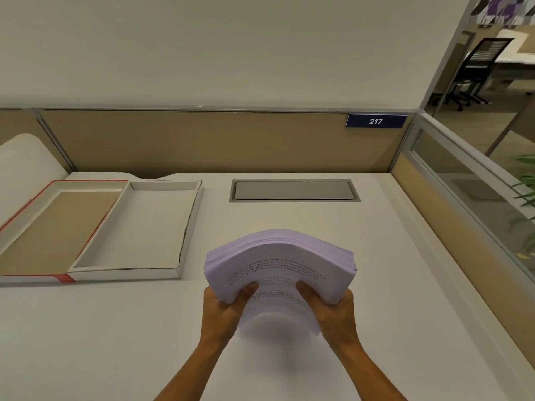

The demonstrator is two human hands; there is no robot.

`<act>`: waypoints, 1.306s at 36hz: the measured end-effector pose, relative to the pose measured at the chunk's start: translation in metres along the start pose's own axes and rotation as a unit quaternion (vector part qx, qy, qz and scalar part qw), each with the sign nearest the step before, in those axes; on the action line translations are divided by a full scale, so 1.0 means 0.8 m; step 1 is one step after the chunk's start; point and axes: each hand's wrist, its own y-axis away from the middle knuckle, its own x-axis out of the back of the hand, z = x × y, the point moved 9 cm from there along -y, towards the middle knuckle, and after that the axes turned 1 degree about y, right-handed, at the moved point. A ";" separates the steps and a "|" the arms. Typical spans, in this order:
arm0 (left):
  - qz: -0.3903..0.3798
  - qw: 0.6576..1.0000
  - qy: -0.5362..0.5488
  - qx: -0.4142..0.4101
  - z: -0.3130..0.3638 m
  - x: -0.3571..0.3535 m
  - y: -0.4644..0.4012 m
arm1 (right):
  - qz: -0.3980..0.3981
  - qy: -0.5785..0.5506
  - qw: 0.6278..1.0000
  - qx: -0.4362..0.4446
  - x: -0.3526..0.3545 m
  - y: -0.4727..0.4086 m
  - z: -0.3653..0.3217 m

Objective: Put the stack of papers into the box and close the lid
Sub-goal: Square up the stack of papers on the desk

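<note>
A thick stack of printed white papers (279, 263) is lifted above the desk at centre, bowed upward in the middle. My left hand (224, 309) grips its near left corner and my right hand (333, 311) grips its near right corner, thumbs on top. The near edge of the stack is blurred. To the left lies the shallow white box (185, 227), open and with nothing inside. Its lid (34, 209), red-edged with a brown inner face, lies flat on the desk, joined to the box's left side.
The white desk (289, 221) has a grey cable hatch (293, 191) at the back centre. Tan partition panels with a "217" sign (375, 121) close the back, a glass-topped panel the right. A white rounded object (26, 160) sits at far left.
</note>
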 end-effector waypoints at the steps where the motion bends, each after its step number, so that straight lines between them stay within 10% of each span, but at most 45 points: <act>1: 0.001 1.000 0.001 0.006 -0.001 0.000 -0.001 | -0.001 -0.002 1.000 0.000 0.000 -0.001 -0.002; 47: 0.013 0.996 -0.041 0.072 -0.055 0.005 0.000 | -0.010 0.027 0.997 -0.069 0.009 -0.007 0.063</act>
